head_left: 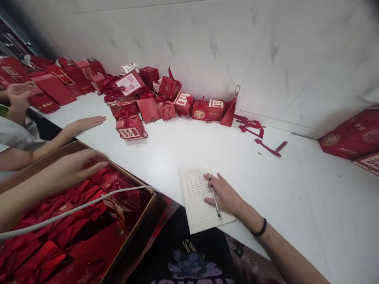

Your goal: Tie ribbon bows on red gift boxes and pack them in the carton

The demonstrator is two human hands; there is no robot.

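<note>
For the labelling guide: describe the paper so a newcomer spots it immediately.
On the white table, follow the near edge to just right of the open cardboard box. The paper overhangs that edge, beneath the right hand. Unlike the red boxes beyond, it is flat, pale and bears rows of small marks.

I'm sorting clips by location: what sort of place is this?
Probably a gift-packing workspace: small red boxes crowd a white table, an open carton holds more red pieces, and another person's hand rests nearby.
</note>
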